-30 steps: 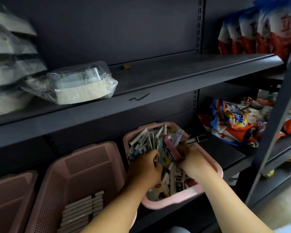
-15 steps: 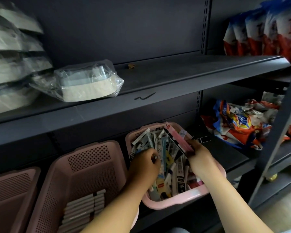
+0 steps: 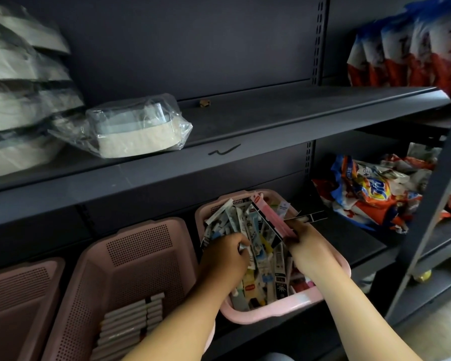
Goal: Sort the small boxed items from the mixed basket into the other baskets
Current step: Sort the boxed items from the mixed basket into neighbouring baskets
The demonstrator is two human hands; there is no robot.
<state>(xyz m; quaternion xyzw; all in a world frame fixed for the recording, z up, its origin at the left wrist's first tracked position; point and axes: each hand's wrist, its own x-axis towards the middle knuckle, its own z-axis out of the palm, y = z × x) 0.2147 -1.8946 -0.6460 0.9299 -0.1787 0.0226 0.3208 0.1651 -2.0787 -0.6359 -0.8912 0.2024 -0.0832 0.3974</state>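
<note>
The mixed basket [image 3: 271, 312] is pink plastic and stands on the lower shelf, on the right of the three baskets. It is full of small boxes [image 3: 258, 246]. They are long and narrow, in white, black, yellow and blue, and they lie in disorder, many of them on end.

The right hand [image 3: 307, 246] grips one long pink box [image 3: 271, 220] at its lower end, fingers curled round it. This box has a black side and a small red label at its top end. It is tilted and raised above the other boxes, over the back part of the mixed basket.

The left hand [image 3: 224, 256] is inside the same basket, on its left side, with the fingers curled down among the boxes. I cannot tell if it really holds one.

The middle basket [image 3: 141, 246] just beside it has white boxes [image 3: 130, 321] laid flat in neat rows. The left basket [image 3: 16, 287] is only partly seen. Bright detergent bags [image 3: 370, 194] lie on the shelf to the right.
</note>
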